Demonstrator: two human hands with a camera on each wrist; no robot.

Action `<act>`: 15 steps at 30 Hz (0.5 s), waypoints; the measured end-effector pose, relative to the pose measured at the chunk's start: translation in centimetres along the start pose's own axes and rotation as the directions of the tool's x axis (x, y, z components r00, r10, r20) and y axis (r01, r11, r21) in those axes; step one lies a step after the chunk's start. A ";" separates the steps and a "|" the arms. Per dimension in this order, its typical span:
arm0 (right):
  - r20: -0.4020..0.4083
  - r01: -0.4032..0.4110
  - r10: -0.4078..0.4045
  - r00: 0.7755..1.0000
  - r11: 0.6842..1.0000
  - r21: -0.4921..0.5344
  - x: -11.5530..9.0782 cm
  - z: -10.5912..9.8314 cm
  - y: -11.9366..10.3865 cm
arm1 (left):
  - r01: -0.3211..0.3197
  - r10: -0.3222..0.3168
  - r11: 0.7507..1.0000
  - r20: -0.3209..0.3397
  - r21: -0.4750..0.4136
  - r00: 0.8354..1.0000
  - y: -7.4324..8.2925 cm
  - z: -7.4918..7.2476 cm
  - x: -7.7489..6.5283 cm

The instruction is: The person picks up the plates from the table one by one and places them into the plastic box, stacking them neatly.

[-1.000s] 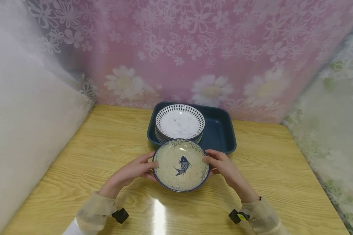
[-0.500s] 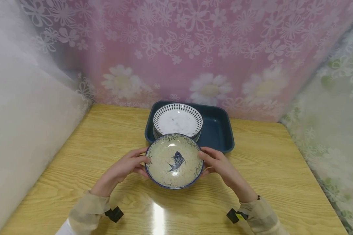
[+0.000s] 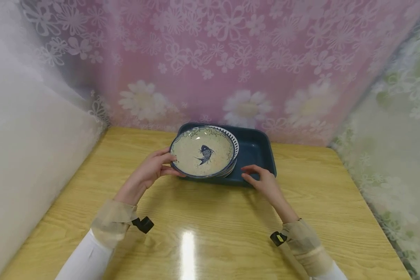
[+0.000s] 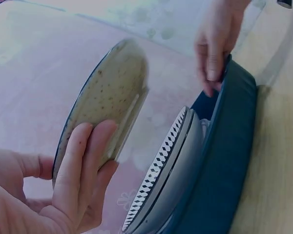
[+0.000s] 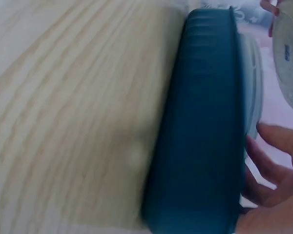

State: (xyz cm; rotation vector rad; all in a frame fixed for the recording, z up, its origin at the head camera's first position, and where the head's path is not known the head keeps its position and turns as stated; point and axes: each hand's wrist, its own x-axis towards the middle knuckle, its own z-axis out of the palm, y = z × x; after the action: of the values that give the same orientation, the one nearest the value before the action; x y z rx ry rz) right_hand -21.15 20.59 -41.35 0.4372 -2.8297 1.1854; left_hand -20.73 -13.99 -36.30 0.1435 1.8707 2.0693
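A cream plate with a blue fish and blue rim (image 3: 204, 153) is gripped at its left edge by my left hand (image 3: 152, 169), thumb over the rim and fingers beneath. In the left wrist view, the tilted plate (image 4: 107, 87) hangs apart from the stack of white plates with a black diamond border (image 4: 168, 161). That stack stands in the left part of a dark blue tray (image 3: 257, 155), mostly covered by the fish plate in the head view. My right hand (image 3: 266, 186), fingers loosely bent and holding nothing, hovers at the tray's front right edge.
The tray sits at the back of a wooden table (image 3: 210, 217), close to a pink floral curtain (image 3: 210, 77). Pale walls of fabric flank the table on the left (image 3: 31, 136) and the right (image 3: 399, 136).
The fish plate has moved from in front of the tray, back over the white stack, carried by my left hand. My right hand has let go of its right rim.
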 end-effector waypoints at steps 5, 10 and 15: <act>0.105 -0.024 0.029 0.994 0.999 -0.044 0.3 0.6 0.4 | 0.001 -0.007 0.998 -0.084 -0.064 0.996 0.8 0.4 2.4; 0.123 0.007 0.009 0.992 0.992 -0.126 0.4 1.0 0.4 | 0.024 -0.030 0.998 -0.112 -0.057 0.993 1.3 0.9 4.5; 0.107 0.013 0.002 0.994 0.991 -0.137 0.3 1.1 0.3 | 0.088 -0.088 0.996 -0.167 -0.008 0.982 1.2 1.4 5.9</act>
State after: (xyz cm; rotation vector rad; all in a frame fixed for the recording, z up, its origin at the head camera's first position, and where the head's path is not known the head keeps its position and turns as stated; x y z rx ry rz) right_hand -21.45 19.89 -42.29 0.5147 -2.9741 0.9864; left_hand -26.03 -10.87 -35.83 -0.1160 1.9343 2.0784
